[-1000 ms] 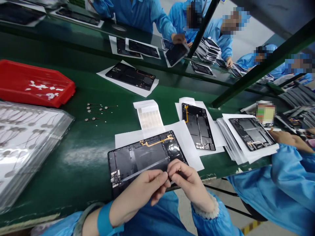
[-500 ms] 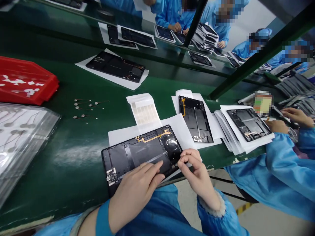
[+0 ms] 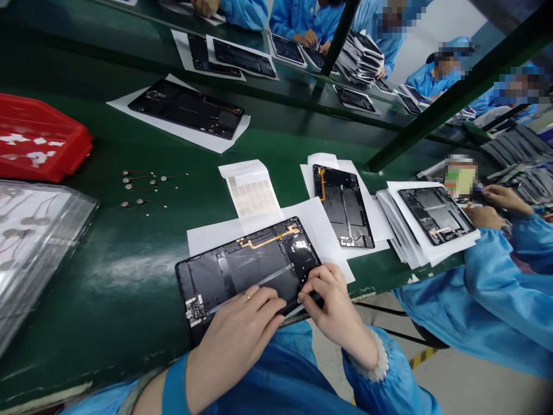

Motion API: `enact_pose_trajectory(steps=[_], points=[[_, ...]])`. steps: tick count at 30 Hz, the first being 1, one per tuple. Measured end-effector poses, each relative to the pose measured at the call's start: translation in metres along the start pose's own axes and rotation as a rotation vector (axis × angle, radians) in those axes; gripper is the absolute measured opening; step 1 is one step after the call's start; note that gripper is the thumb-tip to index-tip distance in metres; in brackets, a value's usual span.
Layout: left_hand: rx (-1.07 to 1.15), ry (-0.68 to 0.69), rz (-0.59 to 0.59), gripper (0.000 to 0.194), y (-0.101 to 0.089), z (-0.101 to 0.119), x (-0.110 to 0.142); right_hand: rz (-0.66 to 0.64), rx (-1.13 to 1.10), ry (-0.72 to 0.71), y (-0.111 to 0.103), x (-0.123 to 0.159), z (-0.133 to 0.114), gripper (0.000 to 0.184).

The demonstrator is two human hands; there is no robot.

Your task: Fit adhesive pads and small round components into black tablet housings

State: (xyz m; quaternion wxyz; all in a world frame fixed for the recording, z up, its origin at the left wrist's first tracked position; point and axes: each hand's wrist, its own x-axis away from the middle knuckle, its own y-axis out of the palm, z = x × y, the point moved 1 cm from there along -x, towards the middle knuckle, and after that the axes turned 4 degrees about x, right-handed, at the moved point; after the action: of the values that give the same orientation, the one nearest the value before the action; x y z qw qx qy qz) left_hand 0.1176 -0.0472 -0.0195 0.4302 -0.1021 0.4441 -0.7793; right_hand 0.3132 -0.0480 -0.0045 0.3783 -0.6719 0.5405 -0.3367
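Note:
An opened tablet housing (image 3: 254, 268), black inside with an orange flex cable (image 3: 270, 239) along its far side, lies tilted on a white paper sheet (image 3: 330, 248) in front of me. My left hand (image 3: 246, 323) rests flat across its near edge, fingers stretched out. At the near right corner, my right hand (image 3: 326, 297) has thumb and fingertips pinched together against the housing. Whatever is between those fingertips, if anything, is too small to make out. Just beyond the housing lies a backing sheet with pale rectangular stickers (image 3: 254, 196).
Several small round parts with thin wires (image 3: 138, 187) lie left, near a red bin (image 3: 52, 141) and clear plastic trays (image 3: 38, 230). Other housings lie on paper behind (image 3: 190, 109) and right (image 3: 343, 204). A co-worker's hands (image 3: 503, 199) work beyond a stacked pile (image 3: 436, 216).
My right hand has shifted slightly left and toward me along the housing's corner, still pinched. My left hand stays on the near edge, its fingers slightly more bent. The view has shifted a little.

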Motion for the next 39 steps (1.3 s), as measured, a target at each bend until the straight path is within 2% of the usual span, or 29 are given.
enact_pose_trajectory(steps=[4,7,10,12,14,17,19,21,22,25,29,31,33,36,39], points=[[0.034,-0.005,-0.007,0.034,0.000,0.000,-0.001,-0.049,0.095,-0.031,-0.001,-0.003,-0.001,0.012],[0.067,0.000,-0.063,0.032,-0.005,0.000,-0.001,-0.049,0.125,-0.034,0.001,-0.005,0.000,0.012],[0.128,0.004,-0.171,0.026,-0.020,-0.007,0.000,-0.023,0.047,-0.039,-0.002,-0.006,0.008,0.016],[0.138,-0.027,-0.202,0.025,-0.039,-0.017,-0.001,0.012,-0.089,-0.044,-0.007,-0.007,0.016,0.021],[0.105,-0.105,-0.154,0.030,-0.062,-0.031,-0.007,0.102,-0.193,-0.026,-0.016,-0.009,0.024,0.022],[0.042,-0.268,-0.030,0.037,-0.097,-0.056,-0.031,0.232,-0.198,-0.027,-0.032,-0.017,0.025,0.016],[0.027,-0.389,0.062,0.040,-0.112,-0.072,-0.053,0.217,-0.172,-0.093,-0.043,-0.028,0.015,0.013],[0.030,-0.496,0.208,0.042,-0.118,-0.090,-0.078,0.142,-0.138,-0.190,-0.053,-0.044,0.000,0.011],[0.022,-0.539,0.273,0.045,-0.119,-0.099,-0.089,0.104,-0.115,-0.244,-0.057,-0.055,-0.009,0.011],[-0.008,-0.627,0.307,0.058,-0.113,-0.123,-0.115,0.024,-0.018,-0.380,-0.065,-0.097,-0.031,0.007],[0.004,-0.653,0.282,0.068,-0.098,-0.133,-0.122,0.036,0.146,-0.473,-0.051,-0.169,-0.045,0.007],[0.028,-0.638,0.285,0.058,-0.092,-0.130,-0.118,0.071,0.211,-0.499,-0.035,-0.199,-0.049,0.007],[0.054,-0.617,0.301,0.039,-0.088,-0.128,-0.113,0.099,0.257,-0.528,-0.019,-0.219,-0.054,0.011],[0.088,-0.594,0.332,0.022,-0.084,-0.129,-0.108,0.114,0.309,-0.579,-0.001,-0.230,-0.063,0.016],[0.131,-0.587,0.354,0.019,-0.083,-0.132,-0.106,0.104,0.379,-0.620,0.006,-0.230,-0.071,0.015]])
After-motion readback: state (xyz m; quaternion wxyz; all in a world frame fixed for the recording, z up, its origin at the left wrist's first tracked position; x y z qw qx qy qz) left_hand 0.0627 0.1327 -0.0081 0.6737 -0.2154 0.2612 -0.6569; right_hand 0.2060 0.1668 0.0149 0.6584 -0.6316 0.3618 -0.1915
